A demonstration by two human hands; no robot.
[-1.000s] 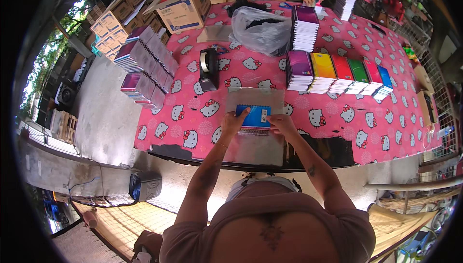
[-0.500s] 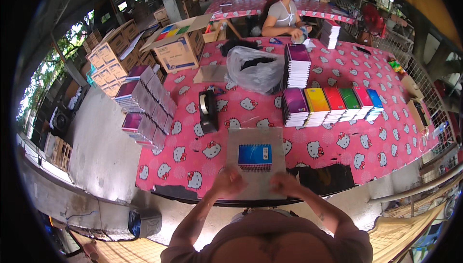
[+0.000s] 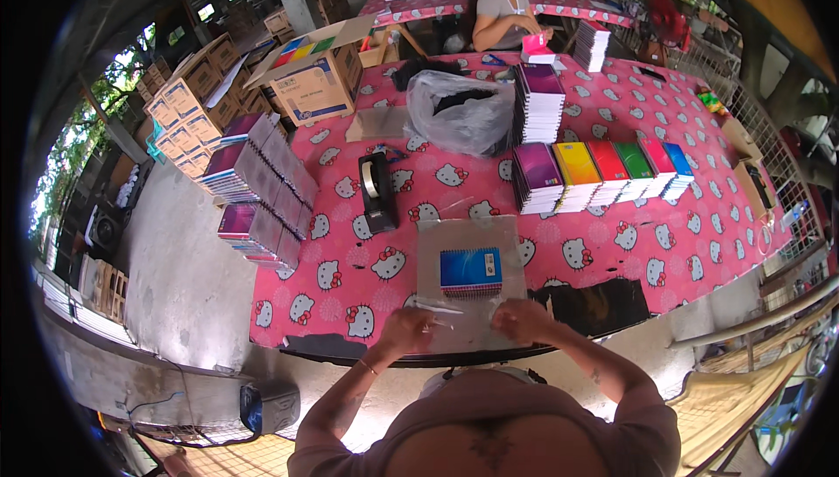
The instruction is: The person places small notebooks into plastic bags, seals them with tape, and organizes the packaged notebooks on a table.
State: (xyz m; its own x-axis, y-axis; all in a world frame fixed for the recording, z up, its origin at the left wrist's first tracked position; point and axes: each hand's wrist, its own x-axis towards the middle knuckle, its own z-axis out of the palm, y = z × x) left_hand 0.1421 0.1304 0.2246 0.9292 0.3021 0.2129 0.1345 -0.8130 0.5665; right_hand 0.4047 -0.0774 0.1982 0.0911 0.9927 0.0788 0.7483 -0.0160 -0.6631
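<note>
A small stack of spiral notebooks with a blue cover on top (image 3: 470, 269) lies on a greyish, see-through plastic sheet (image 3: 437, 236) at the table's near edge. Just below the stack, my left hand (image 3: 405, 330) is closed with its fingers curled on the near left part of clear plastic film (image 3: 447, 310), which catches the light. My right hand (image 3: 519, 320) is closed too, pinching at the near right side of the plastic. What lies inside its fingers is mostly hidden. Both hands are apart from the notebooks.
A black tape dispenser (image 3: 377, 193) stands left of the sheet. Notebook piles in several colours (image 3: 612, 171) line the right, wrapped purple packs (image 3: 249, 171) the left. Behind are a plastic bag (image 3: 459, 114) and an open carton (image 3: 315, 83). A co-worker (image 3: 507, 18) sits across the table.
My hands have shifted slightly, and a bright glinting fold of plastic now shows between them. The view has tilted a little. Across the table, the co-worker now handles something pink.
</note>
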